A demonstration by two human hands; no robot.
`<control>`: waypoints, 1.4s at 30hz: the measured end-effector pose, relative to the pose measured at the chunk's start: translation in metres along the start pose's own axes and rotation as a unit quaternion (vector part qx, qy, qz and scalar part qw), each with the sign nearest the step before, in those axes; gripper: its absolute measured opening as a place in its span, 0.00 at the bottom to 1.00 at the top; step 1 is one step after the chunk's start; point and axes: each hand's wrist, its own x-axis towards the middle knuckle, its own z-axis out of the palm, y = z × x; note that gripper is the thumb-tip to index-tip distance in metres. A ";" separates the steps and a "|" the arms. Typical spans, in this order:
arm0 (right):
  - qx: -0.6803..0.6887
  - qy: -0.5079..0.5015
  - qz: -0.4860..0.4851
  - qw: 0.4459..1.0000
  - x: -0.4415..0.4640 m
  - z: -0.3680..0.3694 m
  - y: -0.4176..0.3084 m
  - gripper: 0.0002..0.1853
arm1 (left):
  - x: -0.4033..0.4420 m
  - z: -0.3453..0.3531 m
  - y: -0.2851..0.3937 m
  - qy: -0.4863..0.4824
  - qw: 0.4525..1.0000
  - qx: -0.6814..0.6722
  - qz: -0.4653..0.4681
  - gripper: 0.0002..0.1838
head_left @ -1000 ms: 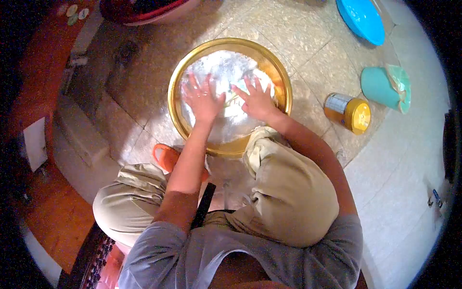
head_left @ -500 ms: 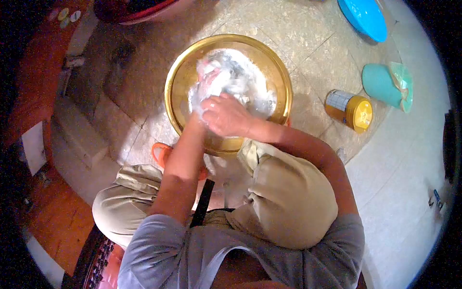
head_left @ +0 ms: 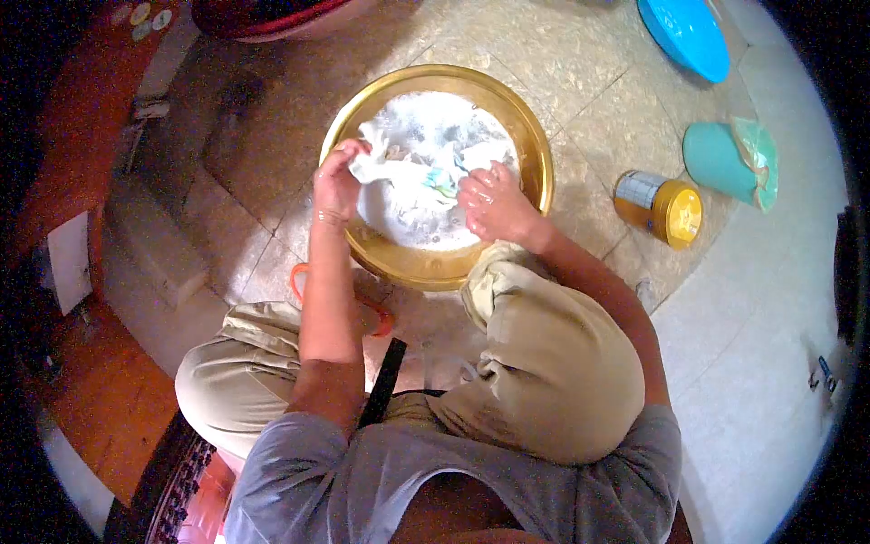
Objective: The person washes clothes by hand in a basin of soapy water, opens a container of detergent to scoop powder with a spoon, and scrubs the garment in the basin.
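Note:
A gold-rimmed round basin (head_left: 536,118) on the floor holds sudsy white water. Stretched across it between my hands is a wet white cloth (head_left: 412,174) with a blue-green patch. At the basin's left rim my left hand (head_left: 337,184) pinches one end of the cloth. My right hand (head_left: 492,201) is closed on the other end, over the right part of the basin. The lower edge of the cloth lies in the foam.
To the right lie a jar with a yellow lid (head_left: 659,208) and a teal container (head_left: 730,163). A blue bowl (head_left: 684,38) is at the upper right, a dark red tub (head_left: 272,20) at the upper left. An orange sandal (head_left: 384,323) sits below the basin.
My hands were spread flat in the suds, then came together at the basin's left-centre. Now they are apart, with the cloth lifted and drawn out between them.

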 end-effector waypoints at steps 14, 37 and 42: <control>0.298 -0.207 0.388 0.847 0.023 0.044 0.046 0.29 | 0.017 0.037 -0.037 -0.086 0.702 0.699 0.108 0.25; 0.150 -0.013 0.350 0.925 0.010 -0.005 0.042 0.24 | 0.020 0.000 -0.004 0.175 0.895 0.371 0.176 0.17; -0.034 -0.055 0.231 0.971 0.035 0.033 0.014 0.30 | 0.031 0.036 -0.054 0.092 0.637 0.736 0.208 0.33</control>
